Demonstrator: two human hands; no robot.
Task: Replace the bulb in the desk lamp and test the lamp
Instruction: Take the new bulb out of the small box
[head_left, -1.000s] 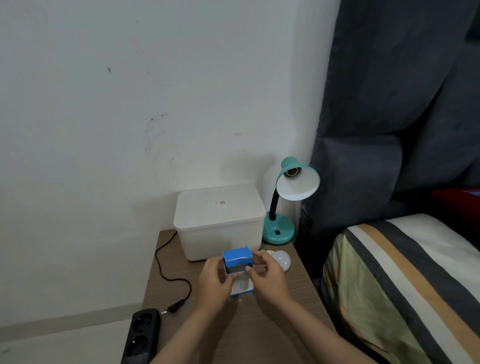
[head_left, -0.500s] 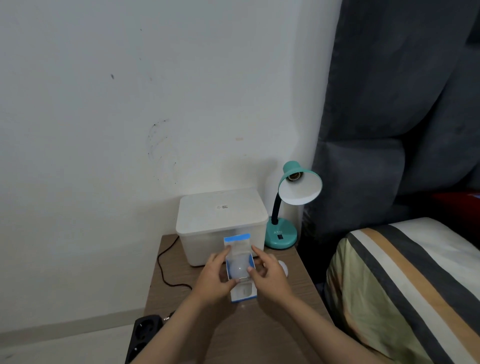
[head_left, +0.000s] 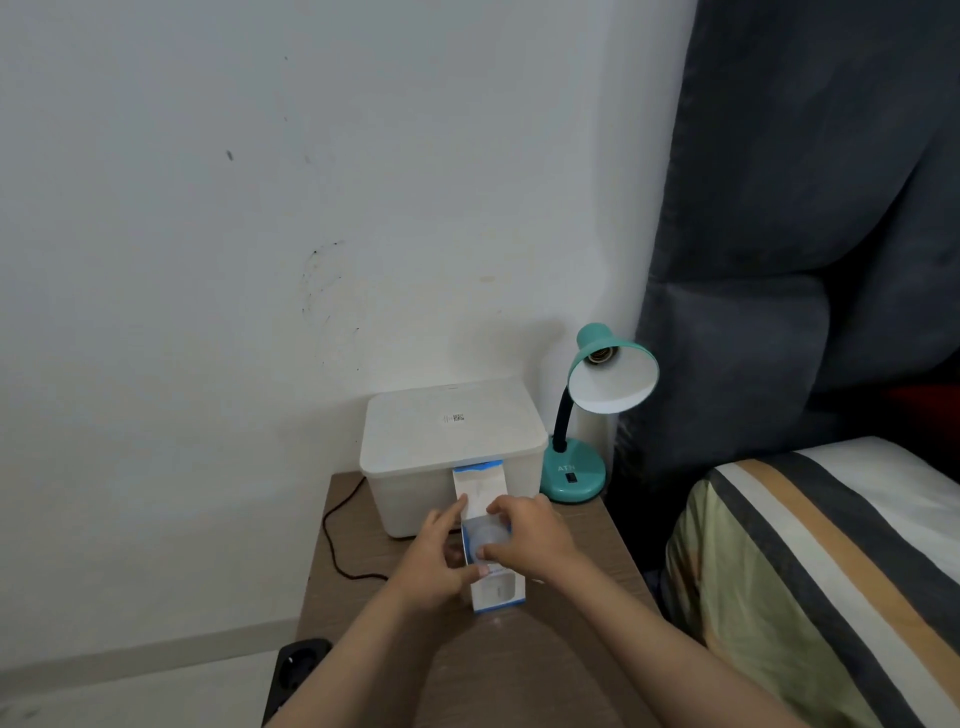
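The white bulb (head_left: 487, 538) sits mostly hidden inside the small blue-and-white cardboard box (head_left: 493, 582), only a blurred pale dome showing at the opened top, whose flap stands up toward the far side. The left hand (head_left: 434, 558) grips the box's left side, thumb across its front; the right hand (head_left: 524, 535) covers the box's right edge, its fingers (head_left: 501, 506) curled over the bulb's dome, though whether they actually pinch it is hard to make out. The box stands on the brown wooden desk (head_left: 519, 670), at its middle. One teal desk lamp (head_left: 597, 410) stands at the far right corner, its shade tilted this way, its brass socket bare. One white lidded plastic bin (head_left: 452, 447) sits at the far edge, just left of the lamp. One black cord (head_left: 337, 540) trails over the desk's left side. A black power strip (head_left: 293, 670) on the floor is cut off by the desk's edge. A striped bed (head_left: 831, 571) lies right.
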